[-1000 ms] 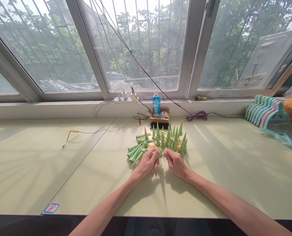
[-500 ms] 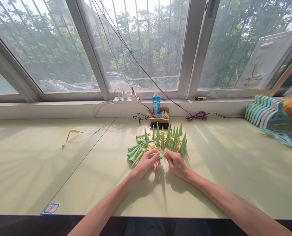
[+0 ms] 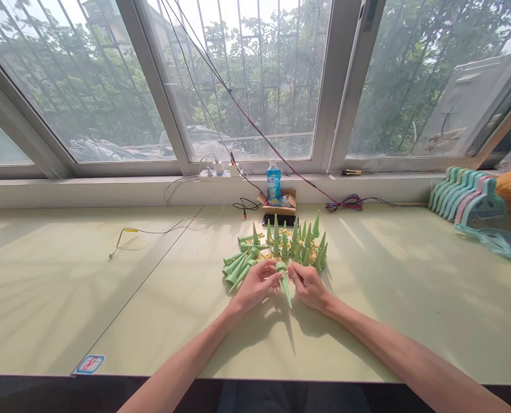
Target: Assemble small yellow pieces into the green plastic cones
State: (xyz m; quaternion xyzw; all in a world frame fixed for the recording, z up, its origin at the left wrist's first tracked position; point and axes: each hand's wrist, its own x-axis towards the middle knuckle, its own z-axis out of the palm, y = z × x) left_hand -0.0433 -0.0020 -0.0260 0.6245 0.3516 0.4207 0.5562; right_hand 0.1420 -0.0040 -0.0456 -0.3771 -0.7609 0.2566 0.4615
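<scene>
My left hand (image 3: 255,285) and my right hand (image 3: 308,285) meet near the middle of the pale green table (image 3: 109,287). Between their pinched fingers they hold one green cone (image 3: 284,283), its wide end up by the fingertips and its tip pointing down towards me. Just behind the hands stands a cluster of upright green cones (image 3: 300,241) with small yellow pieces (image 3: 267,256) scattered among them. Several more green cones (image 3: 238,265) lie on their sides to the left of that cluster.
A blue bottle (image 3: 273,182) stands by a small cardboard box (image 3: 288,203) at the window sill, with a dark phone (image 3: 276,219) in front. Cables (image 3: 345,202) and a white power strip (image 3: 221,170) run along the sill. Pastel plastic parts (image 3: 468,198) are stacked at the right.
The green cone between my fingers has turned: its tip now points down towards me and shows in full. Both hands stayed in nearly the same place.
</scene>
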